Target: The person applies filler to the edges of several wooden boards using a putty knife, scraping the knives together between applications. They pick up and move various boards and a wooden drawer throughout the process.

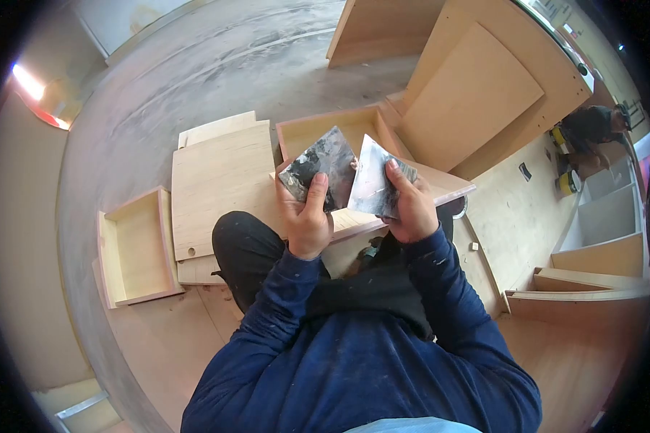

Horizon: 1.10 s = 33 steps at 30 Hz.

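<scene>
My left hand [308,225] grips a flat square plate [337,160], smeared in black and grey, with the thumb pressed on its upper face. In my right hand [414,209] is a second flat plate [372,177], whitish and shiny with grey smears, held between thumb and fingers. The two plates are tilted toward each other, their inner edges close together over my lap. Just beneath my hands lies a pale wooden panel [451,189] with a reddish edge. Both plates look like scraper blades, though I cannot tell their exact kind.
A shallow wooden drawer [108,252] and stacked panels [220,184] lie to the left. Another drawer [325,124] sits ahead. A large wooden cabinet [440,94] stands at front right. Farther right, a person [592,130] crouches near a bucket [569,183]. Drawer boxes [570,297] lie at right.
</scene>
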{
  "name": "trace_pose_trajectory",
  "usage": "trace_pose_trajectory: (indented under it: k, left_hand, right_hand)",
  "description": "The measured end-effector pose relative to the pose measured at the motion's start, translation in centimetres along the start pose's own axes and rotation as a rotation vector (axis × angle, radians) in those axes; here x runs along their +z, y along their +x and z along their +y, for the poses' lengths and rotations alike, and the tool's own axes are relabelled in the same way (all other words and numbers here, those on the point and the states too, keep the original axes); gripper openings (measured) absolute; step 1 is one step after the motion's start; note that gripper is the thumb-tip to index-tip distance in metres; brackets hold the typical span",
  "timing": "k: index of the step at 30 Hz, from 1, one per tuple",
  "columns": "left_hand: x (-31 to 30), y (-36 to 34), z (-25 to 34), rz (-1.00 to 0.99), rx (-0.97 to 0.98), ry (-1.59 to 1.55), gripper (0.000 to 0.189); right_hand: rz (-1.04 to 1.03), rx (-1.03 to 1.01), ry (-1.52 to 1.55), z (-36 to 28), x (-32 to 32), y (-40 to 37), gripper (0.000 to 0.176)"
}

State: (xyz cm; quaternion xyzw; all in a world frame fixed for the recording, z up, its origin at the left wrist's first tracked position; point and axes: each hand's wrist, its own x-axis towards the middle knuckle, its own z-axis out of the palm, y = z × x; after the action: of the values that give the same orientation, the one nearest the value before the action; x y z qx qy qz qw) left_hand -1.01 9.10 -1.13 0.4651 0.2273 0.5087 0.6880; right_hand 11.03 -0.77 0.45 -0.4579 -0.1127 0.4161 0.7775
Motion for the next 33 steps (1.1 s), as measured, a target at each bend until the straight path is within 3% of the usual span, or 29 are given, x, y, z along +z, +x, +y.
trace_pose_trajectory:
  k: [5,7,9,10,13,14,17,18,20,25,32,33]
  left_hand:
    - [-0.4,-0.1,0.1,-0.068,0.039,-0.016,0.027]
    - [0.3,-0.3,0.4,-0.045,-0.029,-0.258,0.027]
    - [1.1,-0.7,0.8,-0.011,-0.12,-0.387,0.027]
    - [1.2,-0.9,-0.1,-0.004,-0.019,-0.085,0.026]
    - [1.6,-1.1,-0.8,0.014,0.124,0.305,0.026]
    - [1.9,-1.0,-0.6,0.019,0.163,0.39,0.027]
    - [2.9,-1.0,0.2,0.029,0.235,0.564,0.028]
    - [3.5,-1.2,0.8,0.157,0.047,0.413,0.028]
    - [3.8,-1.4,0.7,0.29,-0.139,0.26,0.027]
    - [3.0,-1.5,-1.1,0.33,0.088,0.317,0.027]
    - [2.8,-1.3,-0.3,0.282,0.056,0.344,0.027]
    - [2.6,-1.2,-0.2,0.27,0.078,0.371,0.027]
  right_hand:
    - [0.051,-0.188,-0.24,0.5,-4.2,2.4,0.032]
    - [0.299,-0.164,0.085,-0.5,-2.0,2.3,0.037]
    - [0.198,-0.298,0.172,1.1,-2.5,3.2,0.038]
    - [0.306,-0.442,-0.163,2.3,-2.7,3.5,0.037]
    - [0.344,-0.692,-0.44,3.7,-0.6,2.7,0.03]
    - [0.227,-0.665,-0.101,3.5,1.1,1.8,0.028]
    - [0.226,-0.645,-0.296,3.0,0.5,1.4,0.022]
    - [0.143,-0.661,-0.32,3.2,0.2,1.6,0.022]
    - [0.055,-0.668,-0.344,3.2,-0.3,1.9,0.022]
    - [-0.045,-0.671,-0.604,3.2,-1.7,2.3,0.024]
    - [-0.088,-0.72,-0.994,2.9,-3.3,1.8,0.027]
    - [-0.131,-0.563,-0.953,2.7,-3.5,1.4,0.027]
